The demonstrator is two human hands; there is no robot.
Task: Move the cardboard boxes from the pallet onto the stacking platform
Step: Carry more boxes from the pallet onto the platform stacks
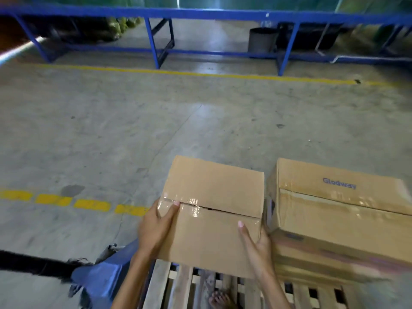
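Both hands are gripping one plain cardboard box point(211, 210) from opposite sides. Her left hand point(156, 228) is pressing flat against the box's left side, with the thumb lying over the top near the shiny tape seam. On the other side, the right hand point(256, 244) is pressing against the right side, its fingers spread along the top edge. Neither hand is pinching; the box is being squeezed between the two palms.

That box is sitting at, or just above, the front of a wooden pallet point(185, 286), whose slats are showing beneath it. Whether it is resting on the slats or already lifted clear is impossible to tell. Just to its right, a second box point(338, 217), printed with a brand name, is lying on top of what looks like more cardboard on the same pallet.

Ahead, a wide concrete floor point(111, 130) is stretching away, marked with yellow lines point(55, 200). A blue metal frame point(156, 41) is running across the far side; whether that is the stacking platform is unclear.

Judging by this view, the task seems far from finished: one box is only being picked up, at least one more is waiting, and no boxes are showing on any platform.
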